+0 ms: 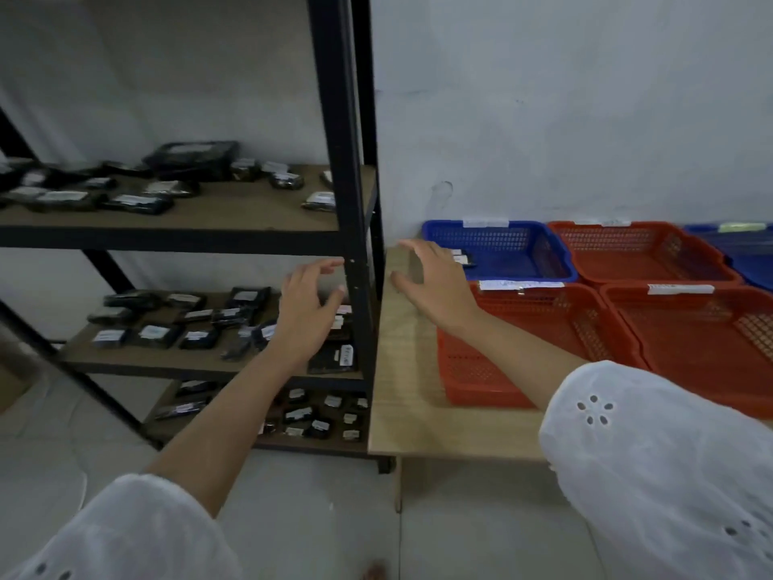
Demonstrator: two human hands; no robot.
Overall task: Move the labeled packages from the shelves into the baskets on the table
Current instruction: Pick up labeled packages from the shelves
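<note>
Several dark packages with white labels lie on a black shelf rack: on the upper board [138, 201], the middle board [196, 340] and the lowest board [298, 414]. My left hand [307, 313] hovers with loose, spread fingers in front of the middle shelf, holding nothing. My right hand [433, 282] hangs empty with spread fingers over the wooden table [408, 420], just left of the blue basket [500, 251]. A small labeled package [462, 257] lies inside that blue basket. An orange basket [539, 349] sits in front of it.
The rack's black upright post [349, 182] stands between my two hands. More orange baskets [644, 251] [702, 341] and another blue one [748, 253] fill the table to the right, each with a white tag. A white wall is behind; grey floor below.
</note>
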